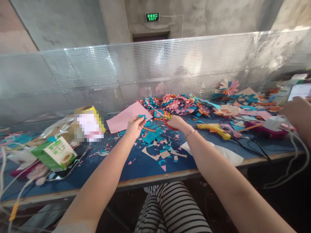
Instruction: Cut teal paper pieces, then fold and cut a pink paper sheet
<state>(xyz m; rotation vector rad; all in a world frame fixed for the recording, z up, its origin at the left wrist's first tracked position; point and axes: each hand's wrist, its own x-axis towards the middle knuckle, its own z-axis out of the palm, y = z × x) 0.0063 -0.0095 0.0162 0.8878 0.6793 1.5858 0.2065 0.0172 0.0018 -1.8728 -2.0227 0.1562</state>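
Observation:
Between the fingertips of my left hand (135, 127) is a small piece of blue paper (142, 116). My right hand (177, 122) grips red-handled scissors (171, 126), whose blades point left and away, above the paper flowers and apart from the blue piece. A sheet of pink paper (123, 118) lies flat behind my left hand. Below both hands, blue, pink and cream paper scraps (152, 136) are scattered over the blue table (136, 168). Pink, blue and orange paper flowers (173, 104) are heaped just beyond the scissors.
A yellow glue gun (215, 129) lies right of my right hand, its black cord trailing along the table edge. At left stand a green drink carton (57, 153) and a tape roll (85, 111). Perforated metal panels (145, 71) line the back. Another person's hand (297, 108) holds a phone (300, 91).

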